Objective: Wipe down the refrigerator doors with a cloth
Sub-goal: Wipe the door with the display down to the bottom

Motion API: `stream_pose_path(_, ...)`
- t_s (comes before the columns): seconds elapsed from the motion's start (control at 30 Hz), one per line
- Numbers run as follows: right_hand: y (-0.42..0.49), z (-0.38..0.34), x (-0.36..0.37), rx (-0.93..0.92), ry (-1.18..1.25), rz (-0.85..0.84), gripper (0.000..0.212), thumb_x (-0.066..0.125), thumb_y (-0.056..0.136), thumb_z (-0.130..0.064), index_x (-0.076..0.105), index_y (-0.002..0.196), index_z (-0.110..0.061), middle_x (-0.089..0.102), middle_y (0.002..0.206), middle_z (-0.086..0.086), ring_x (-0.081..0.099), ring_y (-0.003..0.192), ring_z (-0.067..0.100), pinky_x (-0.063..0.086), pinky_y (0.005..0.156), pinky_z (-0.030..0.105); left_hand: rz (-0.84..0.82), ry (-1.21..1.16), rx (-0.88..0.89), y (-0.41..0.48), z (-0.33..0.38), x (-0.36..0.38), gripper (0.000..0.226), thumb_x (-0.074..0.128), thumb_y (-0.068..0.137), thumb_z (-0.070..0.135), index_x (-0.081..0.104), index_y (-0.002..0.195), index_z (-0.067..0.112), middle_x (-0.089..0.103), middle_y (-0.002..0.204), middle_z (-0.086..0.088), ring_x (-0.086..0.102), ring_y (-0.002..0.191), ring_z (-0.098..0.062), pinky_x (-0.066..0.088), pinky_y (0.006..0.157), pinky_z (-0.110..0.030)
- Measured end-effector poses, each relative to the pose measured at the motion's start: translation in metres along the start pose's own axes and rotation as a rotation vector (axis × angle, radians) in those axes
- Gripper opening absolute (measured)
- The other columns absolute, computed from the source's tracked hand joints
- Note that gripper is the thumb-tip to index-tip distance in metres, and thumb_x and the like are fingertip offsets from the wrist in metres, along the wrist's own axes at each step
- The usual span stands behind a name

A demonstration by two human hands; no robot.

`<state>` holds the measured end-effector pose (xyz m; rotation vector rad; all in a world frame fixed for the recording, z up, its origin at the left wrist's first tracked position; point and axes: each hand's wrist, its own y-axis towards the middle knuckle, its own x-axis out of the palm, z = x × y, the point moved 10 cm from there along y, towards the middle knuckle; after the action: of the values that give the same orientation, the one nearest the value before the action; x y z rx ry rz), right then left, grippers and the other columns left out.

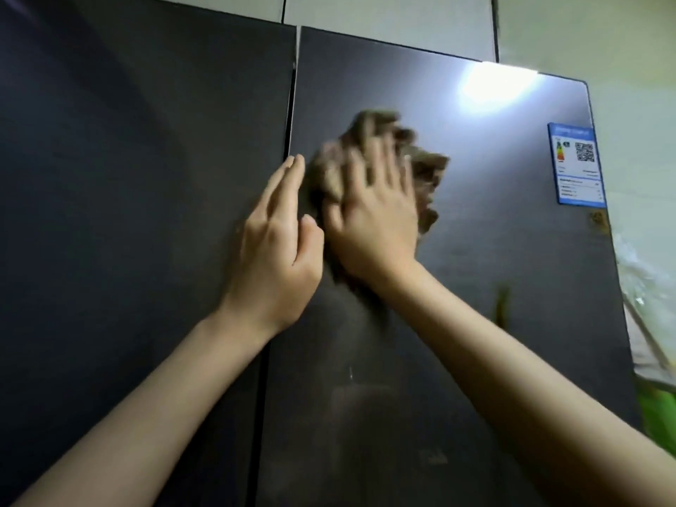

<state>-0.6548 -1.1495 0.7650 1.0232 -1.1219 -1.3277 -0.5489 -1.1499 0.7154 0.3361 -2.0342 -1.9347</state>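
Right hand (373, 221) presses a blurred, fuzzy brown cloth (424, 170) flat, fingers spread, on the glossy dark right door (494, 268); left hand (278, 243) rests open, fingers together, at the seam

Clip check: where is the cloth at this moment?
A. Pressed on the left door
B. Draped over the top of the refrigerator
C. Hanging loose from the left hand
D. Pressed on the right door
D: the right hand presses the cloth flat against the right door, the one with the blue label; the left hand holds nothing.
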Motion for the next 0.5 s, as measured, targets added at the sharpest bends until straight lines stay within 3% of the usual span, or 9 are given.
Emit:
stream_pose_path(0.1,-0.042,-0.050,0.007,-0.539,0.042,-0.131,0.065,0.036,0.088,-0.044,0.041,0.142,-0.008,0.027,0.153,0.016,0.028,0.141,0.030,0.032,0.109,0.045,0.085,-0.201,-0.128,0.003,-0.018,-0.009,0.059,0.036,0.086,0.015,0.034,0.145,0.007,0.043,0.146,-0.006,0.039,0.132,-0.006,0.029,0.111,-0.017)
stream_pose_path(0.17,-0.030,-0.040,0.006,-0.682,0.019,-0.193,0.062,0.038,0.090,-0.045,0.042,0.142,-0.013,0.030,0.153,0.012,0.040,0.134,0.030,0.041,0.099,0.043,0.107,-0.345,-0.242,0.003,-0.033,-0.011,0.063,0.036,0.083,0.020,0.032,0.146,0.012,0.042,0.147,-0.003,0.040,0.134,-0.008,0.033,0.112,-0.029)
stream_pose_path(0.27,0.022,-0.011,0.001,-0.463,-0.023,-0.134,0.063,0.028,0.089,-0.049,0.040,0.144,-0.020,0.029,0.154,0.007,0.041,0.134,0.029,0.040,0.099,0.043,0.152,-0.480,-0.356,0.002,-0.045,-0.016,0.064,0.036,0.081,0.021,0.034,0.144,0.013,0.044,0.145,-0.002,0.043,0.131,-0.005,0.036,0.107,-0.019)
stream_pose_path(0.37,0.036,-0.002,0.000,-0.225,-0.050,-0.064,0.074,0.021,0.083,-0.052,0.024,0.150,-0.022,0.017,0.158,0.003,0.019,0.145,0.021,0.023,0.112,0.039,0.203,-0.607,-0.429,-0.002,-0.050,-0.020,0.061,0.038,0.079,0.022,0.040,0.140,0.012,0.052,0.132,-0.001,0.052,0.121,-0.005,0.042,0.106,-0.029)
stream_pose_path(0.43,0.012,-0.017,0.000,-0.225,0.013,-0.056,0.075,0.024,0.087,-0.050,0.013,0.152,-0.016,0.014,0.159,0.003,0.014,0.146,0.018,0.020,0.114,0.039,0.240,-0.649,-0.454,-0.004,-0.055,-0.024,0.056,0.039,0.079,0.022,0.045,0.134,0.015,0.057,0.125,-0.001,0.056,0.116,-0.006,0.043,0.105,-0.035)
stream_pose_path(0.5,-0.025,-0.041,-0.001,-0.382,0.090,-0.093,0.075,0.029,0.089,-0.047,0.014,0.152,-0.010,0.018,0.158,0.005,0.016,0.146,0.018,0.026,0.112,0.038,0.273,-0.676,-0.457,-0.006,-0.060,-0.027,0.048,0.041,0.078,0.021,0.050,0.125,0.018,0.060,0.119,-0.002,0.059,0.113,-0.008,0.044,0.105,-0.036)
